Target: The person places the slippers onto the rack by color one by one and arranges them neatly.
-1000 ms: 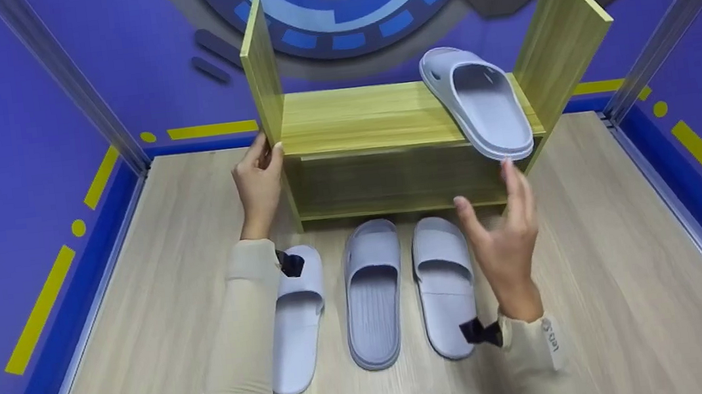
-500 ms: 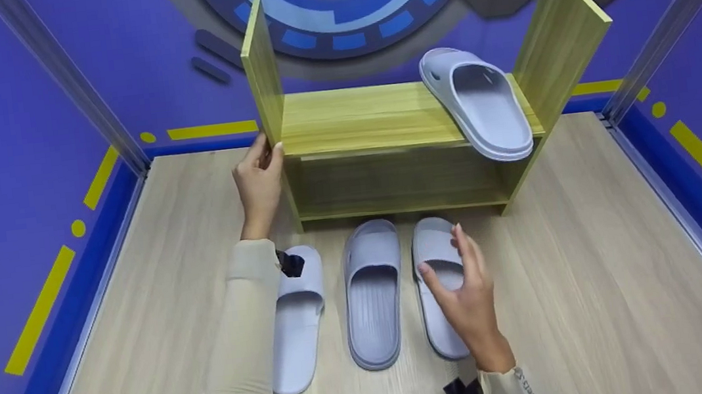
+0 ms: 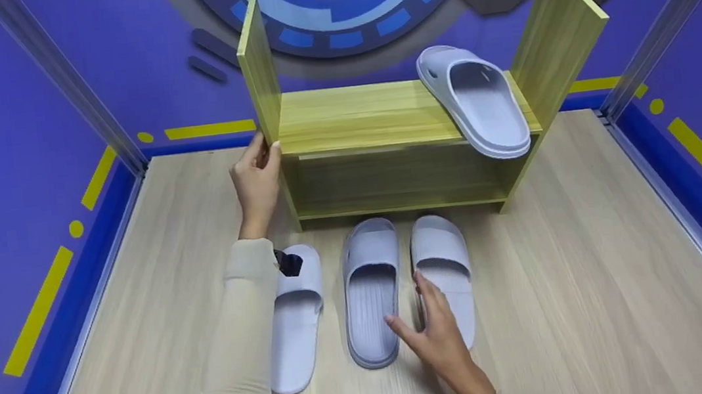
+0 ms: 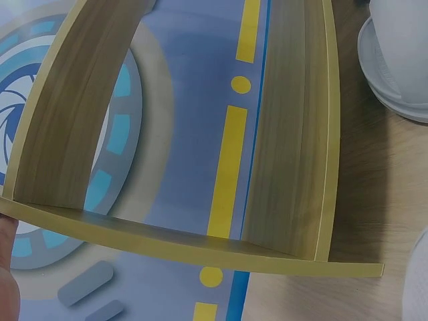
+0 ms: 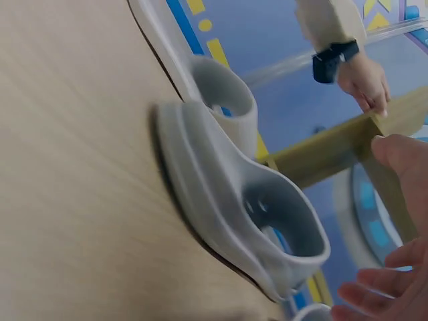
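My left hand point(image 3: 257, 184) grips the left side panel of a yellowish wooden shoe rack point(image 3: 348, 118), thumb at the front edge. A pale grey slipper point(image 3: 489, 102) lies slanted on the rack's upper shelf at the right, its heel jutting past the front edge. Three more slippers lie on the floor before the rack: a pale left slipper point(image 3: 302, 344), partly behind my left forearm, a greyer middle slipper point(image 3: 373, 307) and a right slipper point(image 3: 440, 239). Over the gap between the last two hovers my right hand point(image 3: 440, 342), fingers spread and holding nothing.
The light wooden floor point(image 3: 598, 274) spreads around the rack. Blue printed wall panels point(image 3: 3, 164) stand at the left, right and back, with metal posts in the corners. In the left wrist view, the rack's lower shelf point(image 4: 294, 134) shows.
My right hand has come from near the heel of the slipper on the rack, down and left to the floor slippers. The left hand keeps its hold; the slippers have not moved.
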Demonstrator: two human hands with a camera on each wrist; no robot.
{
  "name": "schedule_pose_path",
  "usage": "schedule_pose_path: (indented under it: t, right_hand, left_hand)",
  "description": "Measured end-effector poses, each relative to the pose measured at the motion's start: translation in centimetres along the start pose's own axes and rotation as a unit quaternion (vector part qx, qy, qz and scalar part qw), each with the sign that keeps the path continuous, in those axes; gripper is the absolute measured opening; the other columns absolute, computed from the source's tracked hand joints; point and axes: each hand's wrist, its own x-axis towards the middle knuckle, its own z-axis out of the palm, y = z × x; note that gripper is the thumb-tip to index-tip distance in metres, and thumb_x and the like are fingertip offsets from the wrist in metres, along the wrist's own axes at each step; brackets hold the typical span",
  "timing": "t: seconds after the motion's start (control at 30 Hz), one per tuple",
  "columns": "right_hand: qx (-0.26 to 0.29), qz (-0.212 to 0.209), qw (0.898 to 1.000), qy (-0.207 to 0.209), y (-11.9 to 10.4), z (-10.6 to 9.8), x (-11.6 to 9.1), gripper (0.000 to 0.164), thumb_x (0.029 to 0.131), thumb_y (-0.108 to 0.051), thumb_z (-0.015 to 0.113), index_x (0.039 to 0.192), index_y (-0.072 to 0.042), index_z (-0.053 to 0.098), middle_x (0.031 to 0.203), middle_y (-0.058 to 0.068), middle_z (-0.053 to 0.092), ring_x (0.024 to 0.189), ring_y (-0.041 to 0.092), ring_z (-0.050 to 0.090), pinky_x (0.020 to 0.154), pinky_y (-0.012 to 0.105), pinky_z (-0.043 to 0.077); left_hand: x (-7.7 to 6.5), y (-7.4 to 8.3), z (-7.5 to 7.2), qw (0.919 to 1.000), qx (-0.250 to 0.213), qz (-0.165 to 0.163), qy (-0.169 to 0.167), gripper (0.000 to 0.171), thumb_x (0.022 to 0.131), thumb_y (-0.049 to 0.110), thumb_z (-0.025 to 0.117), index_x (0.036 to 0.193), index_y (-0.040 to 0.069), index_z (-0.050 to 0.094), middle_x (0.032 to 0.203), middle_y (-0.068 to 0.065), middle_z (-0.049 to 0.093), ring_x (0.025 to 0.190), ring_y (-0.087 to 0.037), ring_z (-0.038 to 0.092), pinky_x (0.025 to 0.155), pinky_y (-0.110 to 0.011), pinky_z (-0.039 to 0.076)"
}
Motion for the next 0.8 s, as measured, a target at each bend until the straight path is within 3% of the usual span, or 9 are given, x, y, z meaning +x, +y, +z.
schedule_pose_path:
  t: [0.2,0.53,0.8]
  right_hand:
    - [-0.013,-0.006,1.0,-0.022,0.0,1.1,-1.0,0.087,0.075,-0.022,0.082,0.14,0.013,0.037,0.134,0.03,0.047,0.117,0.043,0.053,0.097,0.054,0.046]
    - [-0.012,0.084,0.991,-0.102,-0.6,2.2,-2.6,0.096,0.077,-0.033,0.08,0.145,0.011,0.027,0.144,0.035,0.033,0.134,0.049,0.033,0.11,0.057,0.031]
    - [-0.056,0.032,0.995,-0.078,-0.6,3.9,-3.7,0.105,0.07,-0.034,0.084,0.141,0.017,0.026,0.138,0.035,0.039,0.128,0.046,0.039,0.102,0.057,0.037]
  left_hand:
    - [0.0,0.0,-0.1,1.0,0.004,-0.003,0.003,0.036,0.092,0.01,0.063,0.126,-0.002,0.061,0.123,-0.018,0.065,0.108,-0.022,0.065,0.087,-0.03,0.056]
    - [0.0,0.0,0.0,1.0,0.005,-0.004,0.006,0.037,0.092,0.011,0.065,0.125,-0.004,0.061,0.121,-0.02,0.065,0.105,-0.023,0.067,0.083,-0.025,0.056]
    - [0.1,0.0,0.0,0.9998,0.002,-0.017,0.008,0.036,0.091,0.012,0.065,0.124,-0.003,0.062,0.12,-0.019,0.066,0.104,-0.023,0.067,0.085,-0.031,0.057]
